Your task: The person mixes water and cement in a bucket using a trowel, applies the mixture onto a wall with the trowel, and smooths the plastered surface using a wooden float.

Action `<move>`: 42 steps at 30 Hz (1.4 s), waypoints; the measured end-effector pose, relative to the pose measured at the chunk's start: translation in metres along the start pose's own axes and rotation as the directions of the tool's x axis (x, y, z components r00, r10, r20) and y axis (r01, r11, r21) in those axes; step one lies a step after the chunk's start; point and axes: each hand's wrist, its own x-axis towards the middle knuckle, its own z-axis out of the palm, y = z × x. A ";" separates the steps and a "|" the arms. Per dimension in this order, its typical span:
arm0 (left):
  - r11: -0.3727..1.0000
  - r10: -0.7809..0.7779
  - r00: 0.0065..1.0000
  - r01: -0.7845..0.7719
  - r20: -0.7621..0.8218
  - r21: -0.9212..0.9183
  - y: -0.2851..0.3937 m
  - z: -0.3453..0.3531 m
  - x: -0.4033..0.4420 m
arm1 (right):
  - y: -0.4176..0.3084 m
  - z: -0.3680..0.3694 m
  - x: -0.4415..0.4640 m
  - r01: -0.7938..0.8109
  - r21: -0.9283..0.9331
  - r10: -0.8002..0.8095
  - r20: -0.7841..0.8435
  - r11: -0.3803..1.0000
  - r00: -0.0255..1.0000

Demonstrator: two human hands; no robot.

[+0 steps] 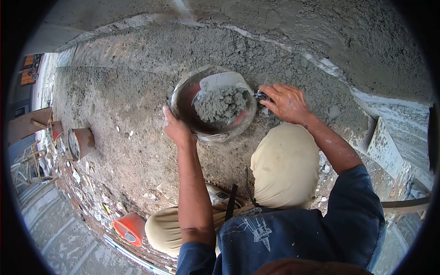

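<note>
Through the head camera I look down on a round, mortar-crusted basin with reddish patches inside (250,120), set on the rough grey-brown ground (137,142) in front of the crouching person. In the basin I see a lumpy heap of wet grey mortar (221,106), and at its far side a smooth, pale grey flat piece (222,81) that could be a blade; I cannot tell for certain.

The hands are apart, one on either side of the basin. The left hand (178,129) touches the basin's left rim; most of its fingers are hidden, so I cannot tell how firmly it grips. The right hand (288,101) is closed around a short dark handle (262,96) at the basin's right rim.

Near side of the basin, to its right, I have a knee in beige cloth (286,165). Well left of the basin lies a brownish-red bucket (84,141); on its near left, a bright orange plastic bucket (133,224). Beyond the basin stretches a rough grey plastered wall (311,27).
</note>
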 end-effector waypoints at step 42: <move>0.994 -0.045 0.999 0.043 -0.022 -0.104 -0.022 0.003 -0.002 | 0.017 -0.033 0.035 -0.388 0.171 0.374 0.107 0.906 0.921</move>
